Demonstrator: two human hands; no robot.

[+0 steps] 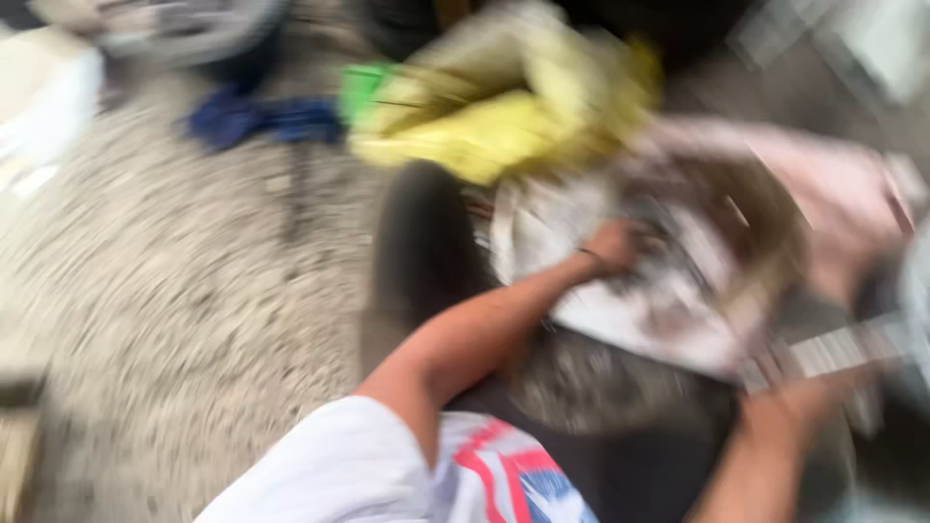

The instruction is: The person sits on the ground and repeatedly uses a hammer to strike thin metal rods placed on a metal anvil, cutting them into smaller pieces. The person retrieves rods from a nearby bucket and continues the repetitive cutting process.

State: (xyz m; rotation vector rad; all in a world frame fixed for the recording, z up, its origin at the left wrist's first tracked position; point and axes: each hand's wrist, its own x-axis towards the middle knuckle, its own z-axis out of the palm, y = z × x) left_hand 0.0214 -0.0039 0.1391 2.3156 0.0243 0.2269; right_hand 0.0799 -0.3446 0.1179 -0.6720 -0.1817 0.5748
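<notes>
our left hand (612,247) reaches forward and presses its fingers into a crumpled white, brown-stained cloth (668,281); the blur keeps us from telling how tightly it closes. our right hand (790,412), at four o'clock, is wrapped around a pale flat tool (838,351) that runs toward three o'clock. the cloth lies over a dark rounded object (601,387) at centre. a yellow bundle (504,107) sits at twelve o'clock, a blue rag (257,118) at eleven, and speckled concrete floor (174,291) fills nine o'clock.
</notes>
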